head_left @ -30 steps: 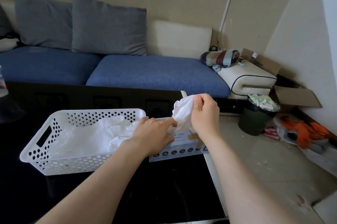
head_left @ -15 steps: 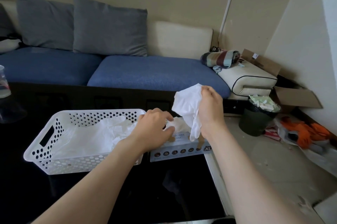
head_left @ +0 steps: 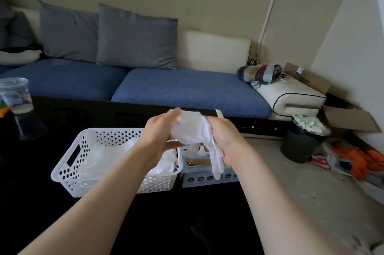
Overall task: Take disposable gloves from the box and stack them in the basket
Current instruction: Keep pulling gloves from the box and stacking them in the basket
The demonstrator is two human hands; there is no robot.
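On the bench (head_left: 37, 202) before me, the basket (head_left: 87, 184), with gloves (head_left: 112, 157) lying in it, stands just left of the box (head_left: 204, 179), my left hand (head_left: 160, 138) and right hand (head_left: 226, 140) hold a glove (head_left: 193, 130) above both, and the sofa (head_left: 187, 86) lies behind.

left hand (head_left: 160, 138) is off the box (head_left: 207, 169) now, up gripping the glove (head_left: 193, 130) with right hand (head_left: 225, 138); glove fingers dangle below.

White glove (head_left: 192, 130) crumpled, abv box (head_left: 207, 179).

You see a thin white plastic-film glove (head_left: 192, 130), crinkled; the perforated white plastic basket (head_left: 62, 177) is smooth, the black tabletop (head_left: 31, 202) glossy, the printed cardboard box (head_left: 207, 181) matt.
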